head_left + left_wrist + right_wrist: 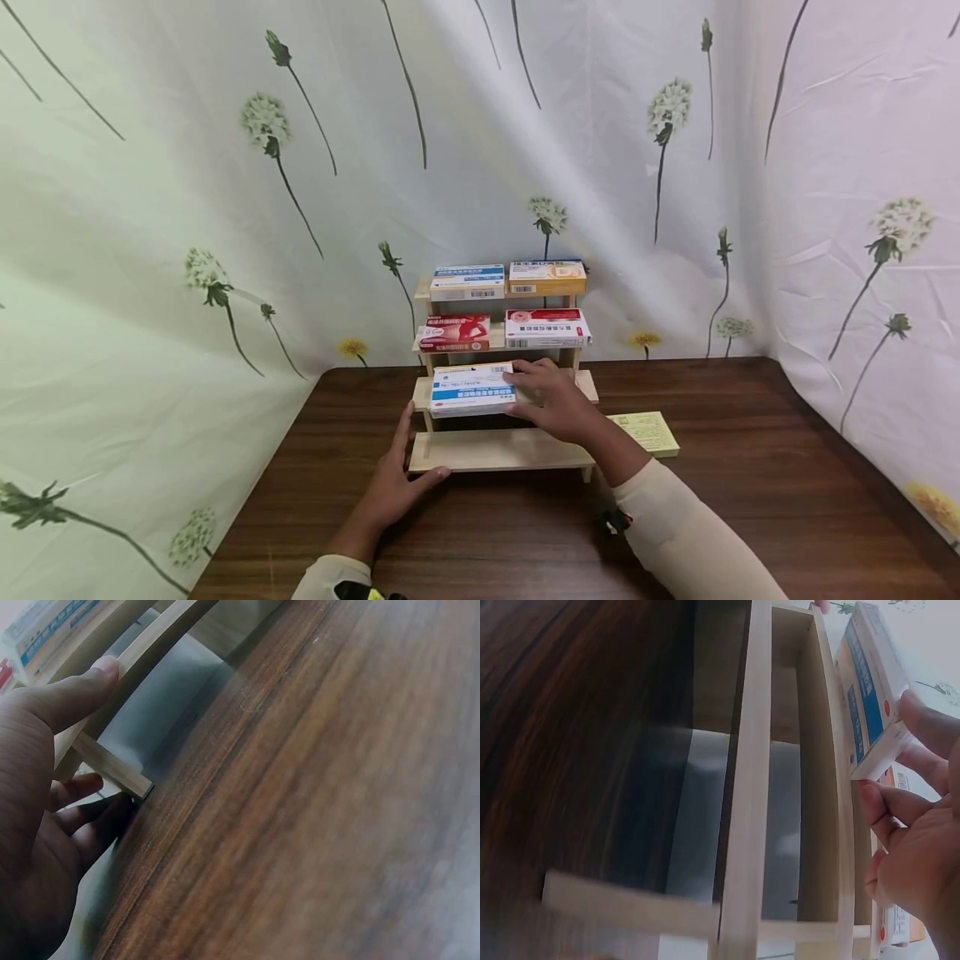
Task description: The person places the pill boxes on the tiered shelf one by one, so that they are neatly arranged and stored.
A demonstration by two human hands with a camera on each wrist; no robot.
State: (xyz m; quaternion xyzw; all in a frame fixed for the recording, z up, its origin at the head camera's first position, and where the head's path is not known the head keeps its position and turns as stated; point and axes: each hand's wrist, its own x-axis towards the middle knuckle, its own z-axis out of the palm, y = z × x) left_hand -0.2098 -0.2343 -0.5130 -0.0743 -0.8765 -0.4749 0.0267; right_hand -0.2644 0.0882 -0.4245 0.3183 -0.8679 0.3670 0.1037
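Observation:
On the second step from the bottom of a wooden stepped rack (pixel 502 450) lies a white-and-blue medicine box (pixel 472 390). My right hand (pixel 551 402) holds this box at its right end. In the right wrist view, the fingers (pixel 922 724) are on the end of the medicine box (pixel 866 697). My left hand (pixel 397 479) is at the rack's left side, fingers stretched along it. In the left wrist view, its thumb (pixel 82 694) rests on the edge of the bottom step, with the other fingers beside the rack's leg (pixel 112 765).
The top step bears another white-and-blue box (pixel 468 282) and an orange-and-white box (pixel 547 277). Below them lie a red box (pixel 454 332) and a red-and-white box (pixel 547 327). A yellow pad (pixel 645 433) lies on the brown table (pixel 750 467), right of the rack. Flower-patterned cloth (pixel 465 208) hangs behind.

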